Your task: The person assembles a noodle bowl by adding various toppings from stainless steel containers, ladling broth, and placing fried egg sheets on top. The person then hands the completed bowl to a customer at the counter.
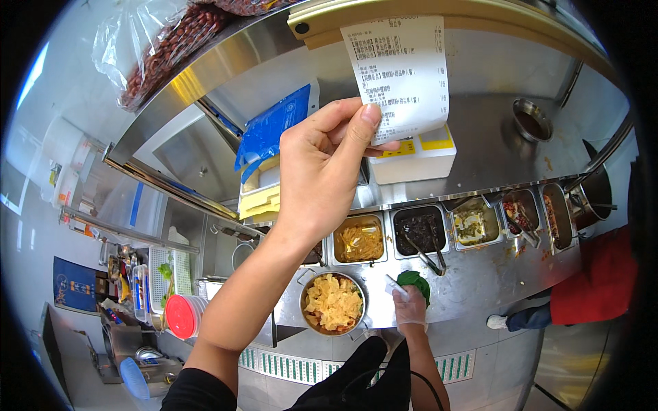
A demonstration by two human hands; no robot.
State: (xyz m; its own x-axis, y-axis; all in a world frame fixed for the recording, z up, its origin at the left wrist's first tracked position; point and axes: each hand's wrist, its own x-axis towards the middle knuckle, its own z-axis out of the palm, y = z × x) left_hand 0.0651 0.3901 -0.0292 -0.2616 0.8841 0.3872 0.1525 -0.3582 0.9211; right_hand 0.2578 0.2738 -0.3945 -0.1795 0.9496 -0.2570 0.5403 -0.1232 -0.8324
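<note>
My left hand [334, 138], bare, pinches the lower left edge of a printed paper order slip [406, 77]. The slip's top end meets a gold-coloured rail [462, 15] overhead. Down by the counter's front edge, my right hand [411, 308] wears a clear plastic glove. Its fingers are closed around a small white object [393, 283] whose kind I cannot make out. Against that hand is a dark green item [416, 283], perhaps cloth. A two-handled metal pot [303, 313] to its left holds yellow fried pieces [333, 303] piled high.
Metal food pans line the counter, one with noodle-like strips [360, 239], another with dark shreds [419, 231] and tongs [424, 257]. A white box [414, 162] and a steel bowl [532, 120] occupy the shelf. A person in a red garment [591, 277] stands at right.
</note>
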